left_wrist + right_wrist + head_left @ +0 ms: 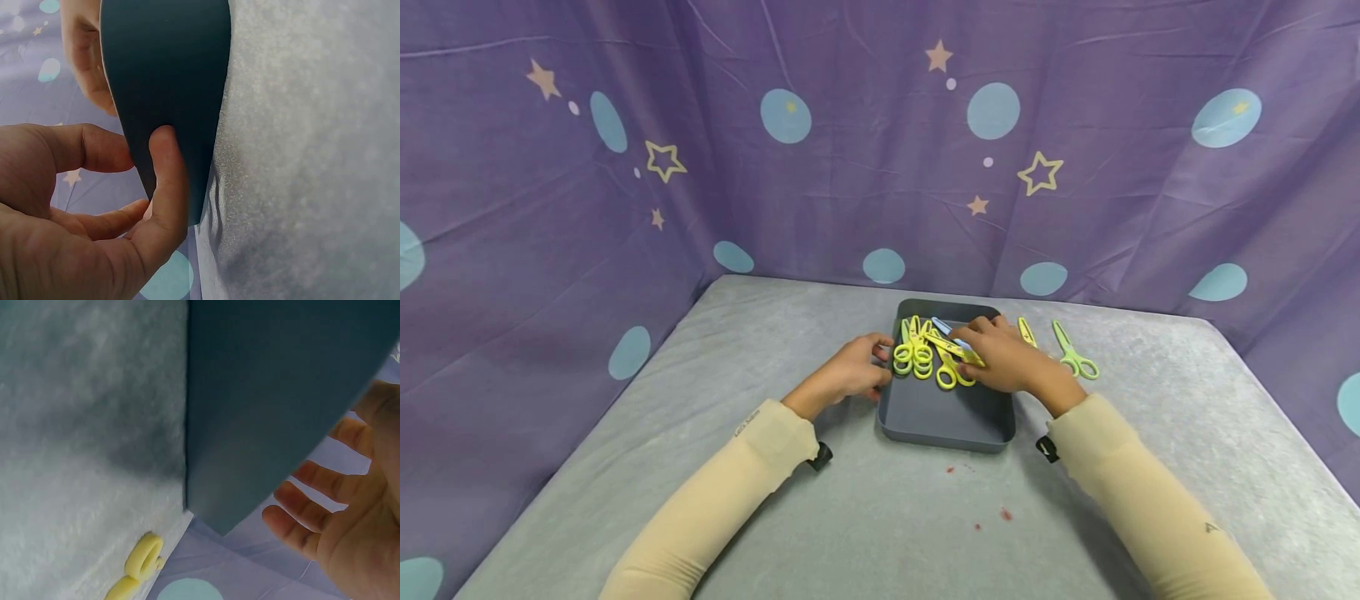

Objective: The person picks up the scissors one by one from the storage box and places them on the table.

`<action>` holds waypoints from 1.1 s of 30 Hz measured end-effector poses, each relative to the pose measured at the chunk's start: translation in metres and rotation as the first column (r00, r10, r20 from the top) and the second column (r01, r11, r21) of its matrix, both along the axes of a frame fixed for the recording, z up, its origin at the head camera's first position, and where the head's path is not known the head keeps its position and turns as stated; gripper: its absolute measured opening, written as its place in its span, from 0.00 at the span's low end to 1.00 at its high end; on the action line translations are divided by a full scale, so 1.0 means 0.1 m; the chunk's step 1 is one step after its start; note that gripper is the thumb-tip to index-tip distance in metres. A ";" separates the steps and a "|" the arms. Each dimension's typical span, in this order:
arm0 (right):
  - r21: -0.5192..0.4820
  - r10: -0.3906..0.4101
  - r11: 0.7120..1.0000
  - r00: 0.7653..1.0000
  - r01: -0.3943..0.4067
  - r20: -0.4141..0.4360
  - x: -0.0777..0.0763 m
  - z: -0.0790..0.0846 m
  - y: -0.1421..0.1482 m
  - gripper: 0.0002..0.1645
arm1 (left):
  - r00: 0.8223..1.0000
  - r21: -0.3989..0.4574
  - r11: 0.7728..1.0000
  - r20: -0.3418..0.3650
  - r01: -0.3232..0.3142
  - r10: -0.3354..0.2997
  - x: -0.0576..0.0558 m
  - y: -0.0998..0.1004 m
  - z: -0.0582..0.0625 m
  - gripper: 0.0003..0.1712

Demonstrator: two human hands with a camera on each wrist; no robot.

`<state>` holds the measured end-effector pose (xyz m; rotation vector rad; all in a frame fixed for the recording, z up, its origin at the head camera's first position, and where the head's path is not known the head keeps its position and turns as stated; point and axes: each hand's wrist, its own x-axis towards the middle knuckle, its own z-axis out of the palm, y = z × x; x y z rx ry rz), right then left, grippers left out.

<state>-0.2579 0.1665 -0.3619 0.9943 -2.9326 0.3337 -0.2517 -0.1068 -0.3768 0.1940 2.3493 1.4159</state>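
Note:
A dark grey tray [940, 437] holds several pairs of yellow scissors [922, 350], some with green parts, and a blue piece [942, 325]. My left hand [853, 367] is at the tray's left side. In the left wrist view its bent fingers [167, 181] hold the wall, one tip on the outer face and others at the rim. My right hand [1000, 354] reaches over the right rim and pinches a pair of yellow scissors [955, 346] between thumb and fingers. In the right wrist view the tray wall hides that pinch; the other fingers [306, 506] show loosely spread.
Right of the tray, green scissors [1072, 350] and another yellow pair [1026, 331] lie on the grey cloth-covered table [820, 533]. Small red marks [1006, 514] dot the cloth in front. A purple patterned curtain [880, 167] borders the back and sides.

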 end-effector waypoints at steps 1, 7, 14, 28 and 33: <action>0.002 0.007 1.000 1.000 -0.007 -0.006 0.00 -0.01 -0.01 0.31 | 1.000 0.000 1.000 0.000 0.000 0.000 0.00 0.00 0.00 0.40; 0.026 0.043 0.999 0.999 -0.043 -0.024 -0.03 -0.07 -0.08 0.27 | 1.000 0.003 1.000 -0.002 0.009 -0.009 0.01 0.00 0.01 0.41; 0.095 0.055 0.994 0.998 -0.055 0.006 -0.05 -0.11 -0.15 0.20 | 1.000 0.006 1.000 -0.002 0.019 -0.019 0.01 -0.01 0.01 0.41; 0.057 0.087 0.994 0.993 -0.092 0.085 -0.06 -0.12 -0.21 0.21 | 1.000 0.006 1.000 -0.016 0.027 -0.027 -0.01 -0.02 -0.02 0.40; 0.095 0.016 0.995 0.989 -0.030 0.146 -0.05 -0.11 -0.20 0.29 | 1.000 0.002 1.000 -0.018 0.025 -0.025 -0.02 -0.02 -0.02 0.40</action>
